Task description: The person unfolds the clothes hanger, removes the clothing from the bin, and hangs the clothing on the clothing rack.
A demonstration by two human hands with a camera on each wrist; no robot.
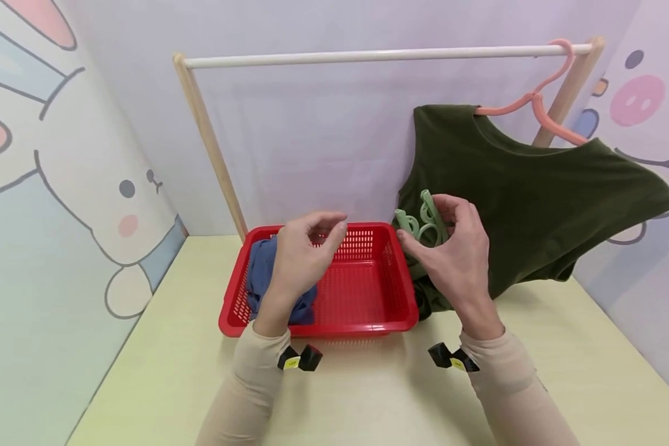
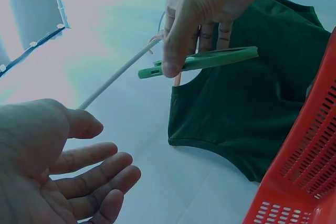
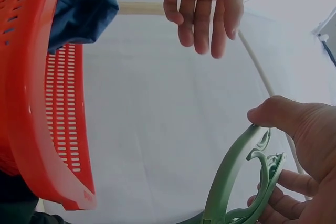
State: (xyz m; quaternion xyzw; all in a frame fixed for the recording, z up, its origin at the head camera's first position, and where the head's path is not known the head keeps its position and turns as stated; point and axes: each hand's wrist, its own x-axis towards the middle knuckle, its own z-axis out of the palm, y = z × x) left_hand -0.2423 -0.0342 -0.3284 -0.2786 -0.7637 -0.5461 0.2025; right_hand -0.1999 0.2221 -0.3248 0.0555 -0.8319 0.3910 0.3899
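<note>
My right hand (image 1: 463,257) pinches a large light green plastic clip (image 3: 228,163), like a big clothes peg, between thumb and fingers. In the head view it is above the right end of a red basket (image 1: 345,329), in front of a dark green sleeveless top (image 1: 513,186). That top is on a pink hanger (image 1: 557,129) hooked on the white rail (image 1: 368,56). My left hand (image 1: 301,257) is over the basket's left half, fingers loosely bent, holding nothing. Below it, a bunched blue cloth (image 1: 261,266) lies in the basket, partly hidden by the hand.
Wooden posts (image 1: 212,142) carry the rail behind the basket. The basket stands on a pale yellow table (image 1: 189,371). Walls with cartoon animals (image 1: 106,186) rise at both sides. A black item (image 1: 422,303) shows beside the basket's right end.
</note>
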